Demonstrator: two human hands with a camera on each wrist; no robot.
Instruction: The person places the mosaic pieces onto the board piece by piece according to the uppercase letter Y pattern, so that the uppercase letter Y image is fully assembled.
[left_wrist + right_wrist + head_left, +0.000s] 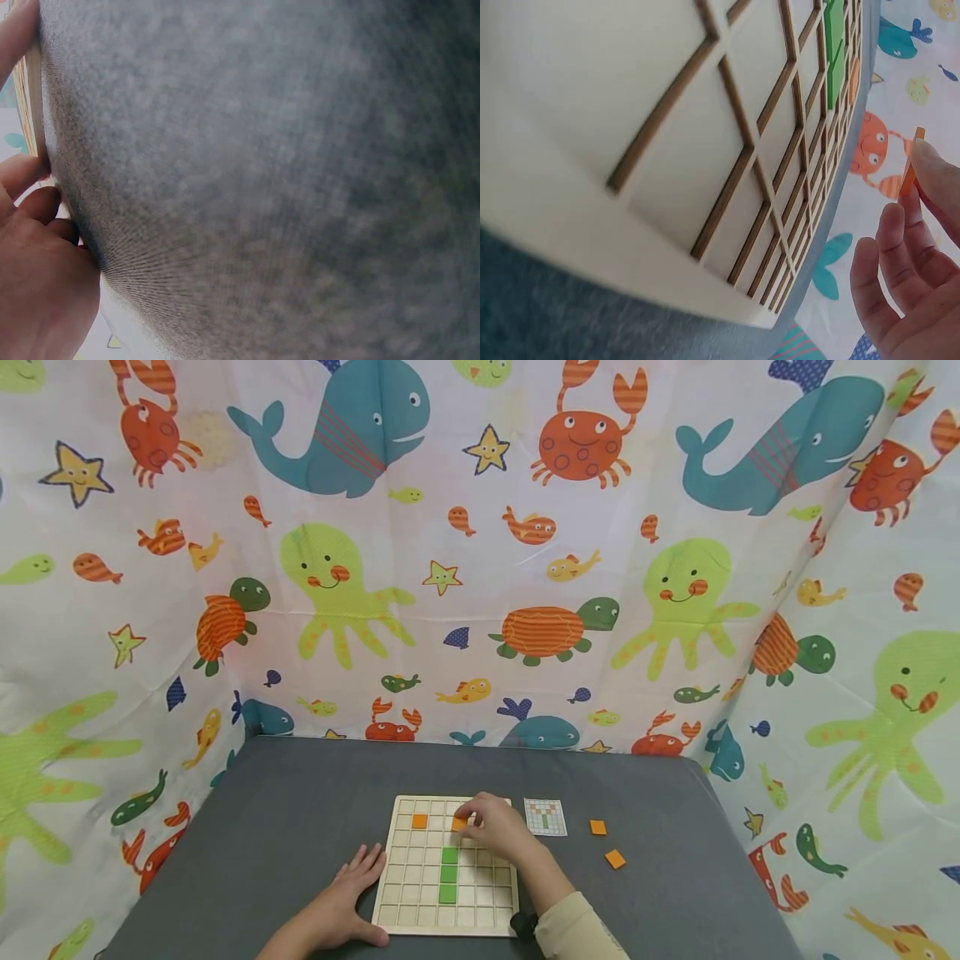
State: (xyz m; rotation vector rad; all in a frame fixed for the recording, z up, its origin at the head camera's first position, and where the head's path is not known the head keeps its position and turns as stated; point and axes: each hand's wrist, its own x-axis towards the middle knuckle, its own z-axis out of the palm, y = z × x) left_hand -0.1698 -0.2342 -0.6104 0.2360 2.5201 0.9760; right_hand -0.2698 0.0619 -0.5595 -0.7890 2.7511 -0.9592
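Observation:
A pale wooden grid board (pixel 420 916) lies on the grey table. My right hand (pixel 498 831) is over its upper part and pinches an orange square tile (pixel 459 824) between thumb and fingers. In the right wrist view that orange tile (pixel 912 163) is held on edge, above the board's surface. Another orange tile (pixel 419 821) sits in a cell at the upper left, and three green tiles (pixel 448 874) form a column near the middle. Beside the board's left edge rests my left hand (pixel 348 893), fingers spread, with the fingertips and thumb at the rim.
Right of the board is a small printed pattern card (pixel 545 817) with a coloured grid. Two loose orange tiles, one farther back (pixel 597 827) and one nearer (pixel 615 859), lie beyond it. A sea-animal curtain (pixel 465 568) surrounds the table's back and sides.

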